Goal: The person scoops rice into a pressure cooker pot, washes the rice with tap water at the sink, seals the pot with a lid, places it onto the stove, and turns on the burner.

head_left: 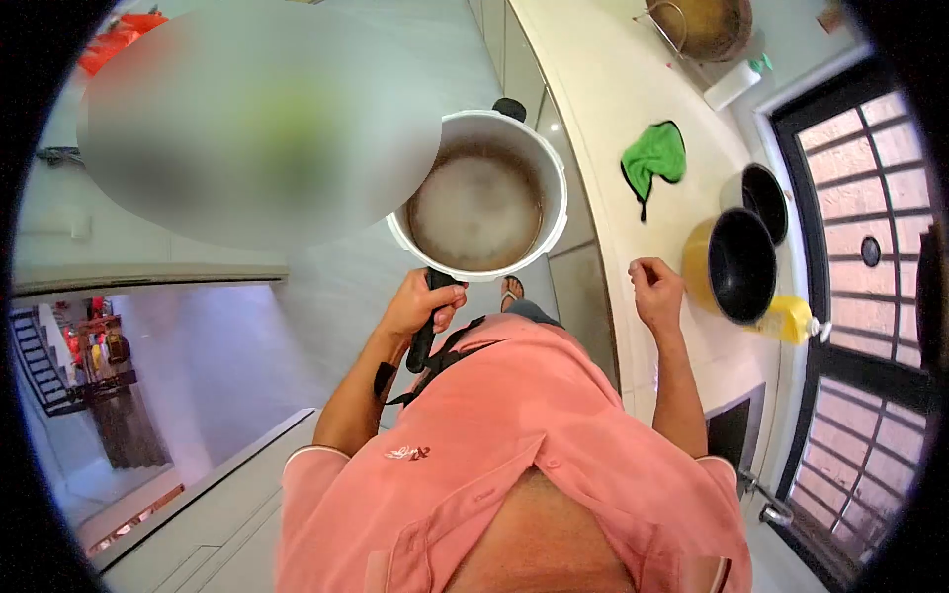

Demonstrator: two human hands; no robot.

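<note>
My left hand [422, 302] is wrapped round the long black handle [421, 344] of a silver pressure cooker pot [560, 188]. The pot is held out over the floor beside the counter, its open top facing me. Brown staining rings its inside wall, and the bottom looks greyish; I cannot tell whether liquid is in it. A short black side handle [509, 109] sticks out on the far side. My right hand [657, 289] is over the counter with its fingers curled closed, and nothing shows in them. It is nearest to a yellowish pot with a black inside [743, 265].
On the counter [593, 109] lie a green cloth [654, 156], a second dark pot [765, 203], a yellow bottle [788, 319] and a white bottle [733, 85]. A round brown item [704, 25] stands at the far end. A barred door [860, 247] is at right. A blurred patch hides the upper left.
</note>
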